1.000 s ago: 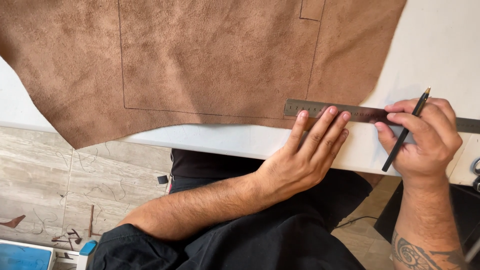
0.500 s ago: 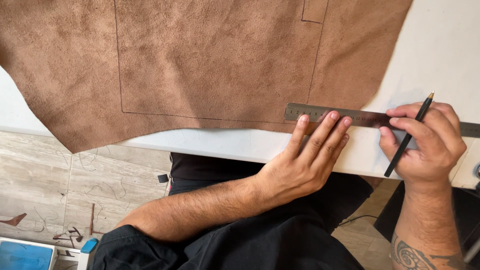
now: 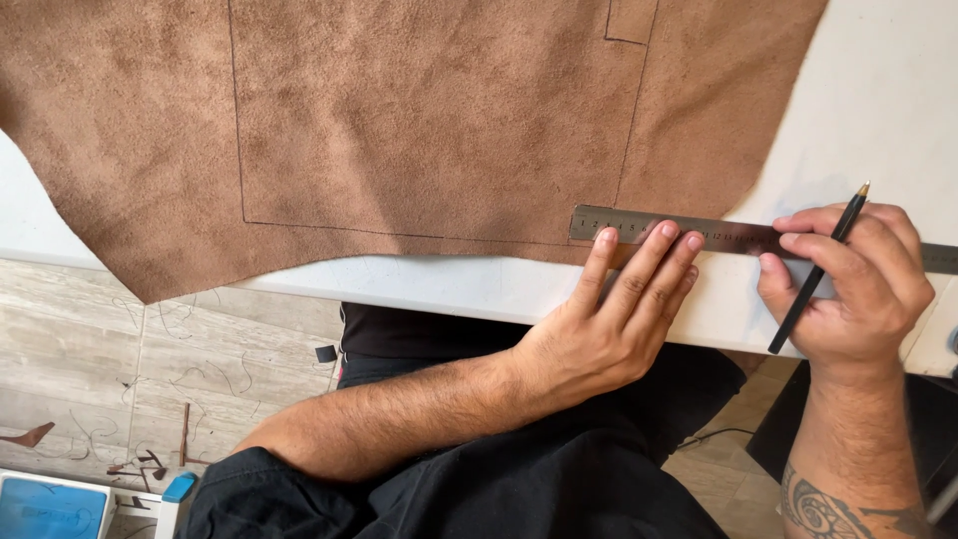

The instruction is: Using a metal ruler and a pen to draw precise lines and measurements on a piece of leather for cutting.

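Ruler (image 3: pixel 649 229), steel, lying flat on the white desk (image 3: pixel 868 90) along the lower edge of the brown suede hide (image 3: pixel 419 110), its left end over a drawn line. Pinned by the left hand (image 3: pixel 609 319), fingers spread flat, nothing gripped. Right hand (image 3: pixel 858 289) closed on a black pen (image 3: pixel 816 271) (tip up), possibly touching the ruler's far part. Risk: light fingertip pressure near one end only, so ruler likely to pivot and skew any mark.
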